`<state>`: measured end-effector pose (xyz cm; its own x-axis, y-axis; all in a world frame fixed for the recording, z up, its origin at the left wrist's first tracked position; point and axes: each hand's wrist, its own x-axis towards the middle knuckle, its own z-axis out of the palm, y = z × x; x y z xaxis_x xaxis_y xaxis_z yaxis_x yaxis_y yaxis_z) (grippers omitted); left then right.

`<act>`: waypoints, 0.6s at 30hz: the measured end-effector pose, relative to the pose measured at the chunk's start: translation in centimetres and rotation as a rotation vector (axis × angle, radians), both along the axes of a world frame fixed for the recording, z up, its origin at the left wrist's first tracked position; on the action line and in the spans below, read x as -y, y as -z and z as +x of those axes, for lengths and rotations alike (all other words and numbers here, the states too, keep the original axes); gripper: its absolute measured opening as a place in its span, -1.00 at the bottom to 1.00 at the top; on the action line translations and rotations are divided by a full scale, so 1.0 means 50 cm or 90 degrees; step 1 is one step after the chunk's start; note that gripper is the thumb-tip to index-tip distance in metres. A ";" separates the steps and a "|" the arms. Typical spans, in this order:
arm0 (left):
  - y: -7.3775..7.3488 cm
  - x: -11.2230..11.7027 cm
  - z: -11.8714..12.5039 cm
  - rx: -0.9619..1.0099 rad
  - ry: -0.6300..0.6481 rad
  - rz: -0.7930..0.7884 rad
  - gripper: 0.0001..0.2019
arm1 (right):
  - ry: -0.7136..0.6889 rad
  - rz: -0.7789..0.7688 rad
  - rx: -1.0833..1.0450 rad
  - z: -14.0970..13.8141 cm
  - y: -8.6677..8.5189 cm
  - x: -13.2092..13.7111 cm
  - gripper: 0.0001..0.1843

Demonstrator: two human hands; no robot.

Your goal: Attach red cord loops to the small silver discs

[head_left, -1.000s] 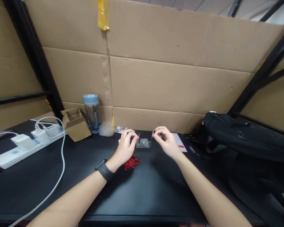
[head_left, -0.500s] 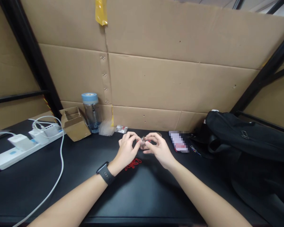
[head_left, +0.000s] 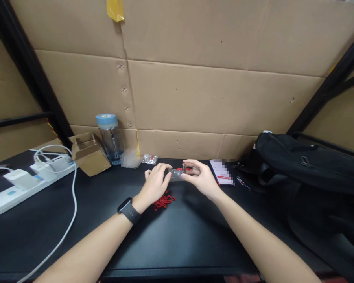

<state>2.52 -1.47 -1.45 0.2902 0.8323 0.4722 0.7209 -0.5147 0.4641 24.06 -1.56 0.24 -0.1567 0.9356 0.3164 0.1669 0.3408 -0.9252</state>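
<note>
the cords (head_left: 164,201) near the centre were red, the bottle lid (head_left: 106,121) left of centre light blue, the upper-left tape (head_left: 115,11) yellow.

Our forearms (head_left: 97,240) converge ahead, left hand (head_left: 155,182) and right hand (head_left: 201,180) near each other, fingers bent, right thumb opposing its fingers

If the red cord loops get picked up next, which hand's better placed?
Left, probably: the left hand is right beside the red cord loops, though whether it holds anything is unclear. The right hand is farther from them and appears to pinch a small clear piece.
</note>
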 end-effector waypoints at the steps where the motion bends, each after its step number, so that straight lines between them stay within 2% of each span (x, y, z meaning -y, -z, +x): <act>1: 0.006 -0.006 -0.007 -0.029 0.027 -0.009 -0.72 | 0.022 0.025 0.030 0.013 -0.006 -0.008 -0.42; 4: 0.025 -0.017 -0.019 -0.126 0.126 -0.026 -0.72 | 0.046 0.073 0.127 0.051 -0.027 -0.023 -0.48; 6: 0.033 -0.014 -0.016 -0.174 0.161 -0.016 -0.74 | 0.036 0.096 0.229 0.070 -0.038 -0.025 -0.53; 10: 0.031 0.015 0.007 -0.233 0.206 0.031 -0.71 | -0.051 0.086 0.426 0.086 -0.049 -0.014 -0.54; 13: 0.024 0.037 0.020 -0.255 0.219 0.046 -0.67 | -0.101 0.031 0.530 0.086 -0.053 -0.002 -0.53; 18: 0.020 0.049 0.019 -0.297 0.211 0.050 -0.67 | -0.095 -0.015 0.665 0.086 -0.059 0.009 -0.52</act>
